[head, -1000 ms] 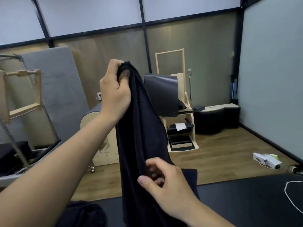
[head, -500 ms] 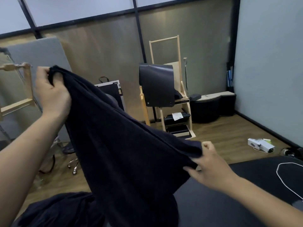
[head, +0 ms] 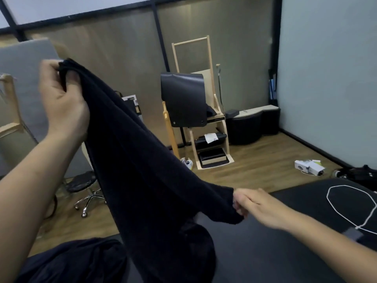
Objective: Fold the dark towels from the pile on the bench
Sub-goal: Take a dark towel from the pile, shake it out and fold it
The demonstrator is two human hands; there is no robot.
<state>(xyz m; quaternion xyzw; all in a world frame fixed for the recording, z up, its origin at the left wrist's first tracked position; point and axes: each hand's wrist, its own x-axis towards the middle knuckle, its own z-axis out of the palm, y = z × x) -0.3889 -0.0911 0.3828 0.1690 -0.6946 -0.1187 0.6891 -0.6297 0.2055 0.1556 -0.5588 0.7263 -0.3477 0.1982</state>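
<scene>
The left hand (head: 63, 103) grips one end of the towel (head: 142, 170) up high; the right hand (head: 259, 207) pinches its other end, lower, above the bench (head: 285, 252).

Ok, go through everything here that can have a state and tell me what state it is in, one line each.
dark towel: lifted off the bench, stretched slanting between both hands, lower part hanging.
left hand: raised, grips the towel's upper end.
right hand: lower, pinches the towel's other end.
pile: unfolded heap on the bench.
white cable: lying in a loop on the bench.
stool: upright on the floor.
</scene>
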